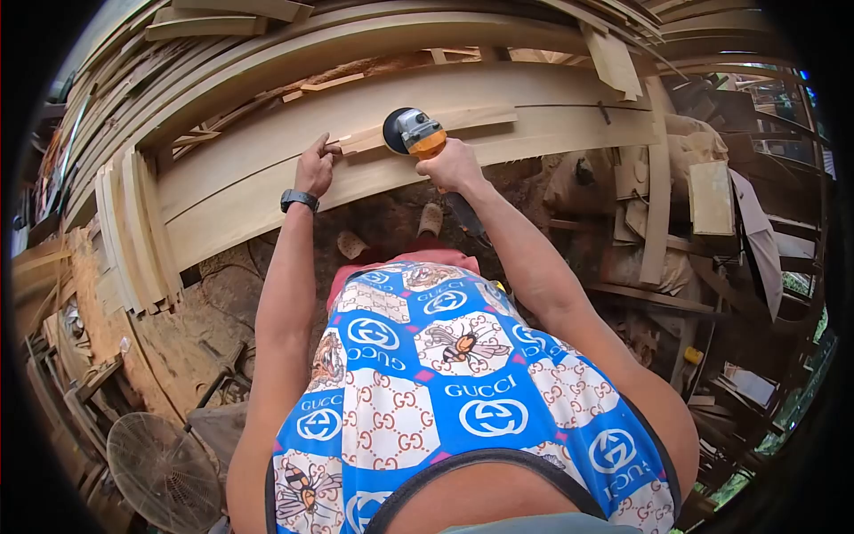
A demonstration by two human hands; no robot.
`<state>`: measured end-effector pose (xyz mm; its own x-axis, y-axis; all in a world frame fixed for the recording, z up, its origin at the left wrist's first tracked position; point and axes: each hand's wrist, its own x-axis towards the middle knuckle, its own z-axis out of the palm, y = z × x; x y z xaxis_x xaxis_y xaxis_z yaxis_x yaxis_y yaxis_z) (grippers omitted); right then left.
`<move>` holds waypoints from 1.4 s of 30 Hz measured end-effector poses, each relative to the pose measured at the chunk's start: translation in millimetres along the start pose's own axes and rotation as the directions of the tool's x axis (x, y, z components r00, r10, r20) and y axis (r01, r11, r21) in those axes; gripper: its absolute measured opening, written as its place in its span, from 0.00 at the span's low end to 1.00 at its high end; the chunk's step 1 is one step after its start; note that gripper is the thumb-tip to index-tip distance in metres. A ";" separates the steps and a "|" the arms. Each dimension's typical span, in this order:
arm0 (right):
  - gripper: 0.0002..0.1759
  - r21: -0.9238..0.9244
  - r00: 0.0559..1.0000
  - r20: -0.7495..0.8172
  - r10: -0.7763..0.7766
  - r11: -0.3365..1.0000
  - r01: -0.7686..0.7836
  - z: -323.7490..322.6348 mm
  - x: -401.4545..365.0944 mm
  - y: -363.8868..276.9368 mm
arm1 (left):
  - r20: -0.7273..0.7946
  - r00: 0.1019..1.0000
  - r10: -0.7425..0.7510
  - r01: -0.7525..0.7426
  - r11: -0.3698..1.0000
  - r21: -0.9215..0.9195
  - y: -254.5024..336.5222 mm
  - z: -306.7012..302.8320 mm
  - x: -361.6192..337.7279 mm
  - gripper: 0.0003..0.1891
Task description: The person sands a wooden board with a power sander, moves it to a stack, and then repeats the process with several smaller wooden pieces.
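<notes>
My right hand point(452, 166) is wrapped round the orange and black body of an angle grinder point(427, 141). Its round black disc point(395, 131) faces left and rests on or just above a narrow wooden strip point(480, 117); the exact contact is hard to make out. At the strip's left end, my left hand point(315, 169) has its fingers closed on the wood, with a dark watch on the wrist. Beneath the strip lie wide pale planks point(240, 218), side by side with a dark seam between them.
Long boards point(258, 67) are stacked beyond the planks, and upright boards point(133, 227) stand at the left. A round fan point(165, 472) is at lower left. Filled sacks point(578, 182) and scrap wood lie to the right. My feet are on the dirt floor below.
</notes>
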<state>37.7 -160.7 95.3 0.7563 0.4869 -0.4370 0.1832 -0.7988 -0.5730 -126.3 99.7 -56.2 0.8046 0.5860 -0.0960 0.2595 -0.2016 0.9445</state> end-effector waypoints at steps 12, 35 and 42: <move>0.28 -0.076 0.998 0.055 -0.004 0.997 0.008 11.1 -2.5 -12.6 | -0.277 0.932 -0.234 0.202 0.969 -0.140 -16.1 -64.6 -49.9 0.25; 0.29 -0.009 0.952 -0.179 0.249 0.967 -0.254 -80.4 12.2 91.4 | 0.069 0.937 0.343 -0.298 0.678 0.672 89.9 89.0 -6.4 0.30; 0.36 0.097 0.875 -0.331 0.353 0.935 -0.341 -138.9 30.2 180.0 | 0.131 0.937 0.323 -0.315 0.627 0.712 98.2 154.6 17.7 0.33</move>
<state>180.8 -338.9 75.2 0.9342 0.0271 -0.3557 -0.1474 -0.8788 -0.4539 -3.9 -31.1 -13.7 0.9078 0.3817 0.1736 0.2897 -0.8702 0.3985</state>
